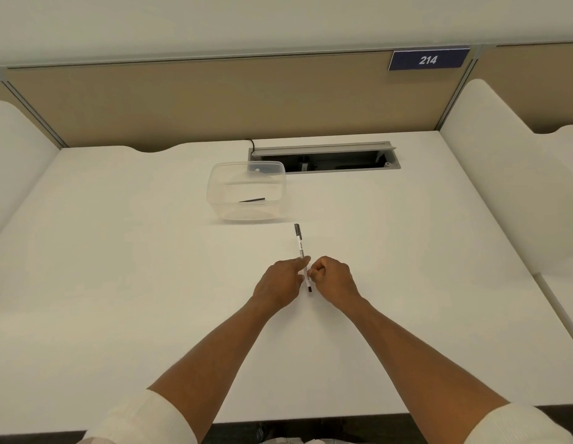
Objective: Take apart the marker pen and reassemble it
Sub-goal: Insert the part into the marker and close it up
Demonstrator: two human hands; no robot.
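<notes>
A thin white marker pen (300, 248) with a black cap at its far end and a black near end points away from me over the white desk (118, 283). My left hand (278, 285) pinches the barrel from the left with fingertips. From the right, my right hand (334, 278) grips the barrel's near part with curled fingers. The two hands almost touch around the pen. A thin black stick-like part (252, 200) lies inside a clear plastic container (246, 190) farther back.
An open cable tray (323, 158) is set into the desk behind the container, with a black cable at its left end. Tan partition panels with a blue "214" sign (428, 60) close off the back. White side dividers stand left and right.
</notes>
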